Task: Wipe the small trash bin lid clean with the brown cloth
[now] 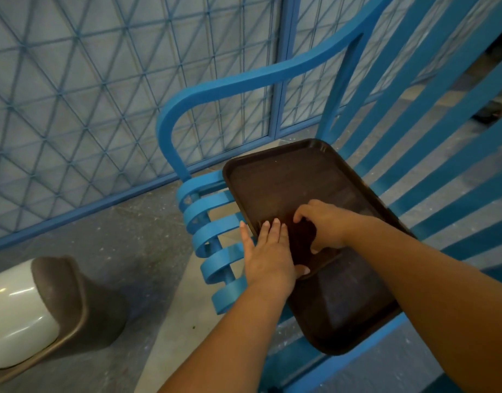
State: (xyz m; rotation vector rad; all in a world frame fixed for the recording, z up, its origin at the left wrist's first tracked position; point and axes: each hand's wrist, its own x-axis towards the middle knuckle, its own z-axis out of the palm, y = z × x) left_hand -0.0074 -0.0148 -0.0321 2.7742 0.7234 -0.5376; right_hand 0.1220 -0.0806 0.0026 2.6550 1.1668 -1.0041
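Observation:
The small trash bin [74, 304] stands on the floor at the lower left, brown with a white rounded swing lid [17, 313]. Both my hands are away from it, over a dark brown tray [275, 180] on the blue bench. My right hand [326, 222] is curled around the dark brown cloth [302, 236], which is bunched up on the tray's near end. My left hand [268, 253] lies flat on the tray's near left edge, fingers spread, its thumb at the tray's corner.
A second brown tray [343, 313] lies under the first, sticking out toward me. The blue slatted bench [213, 211] has a curved armrest [173, 120]. A blue wire-mesh fence [88, 95] stands behind. The floor [136, 239] is grey concrete.

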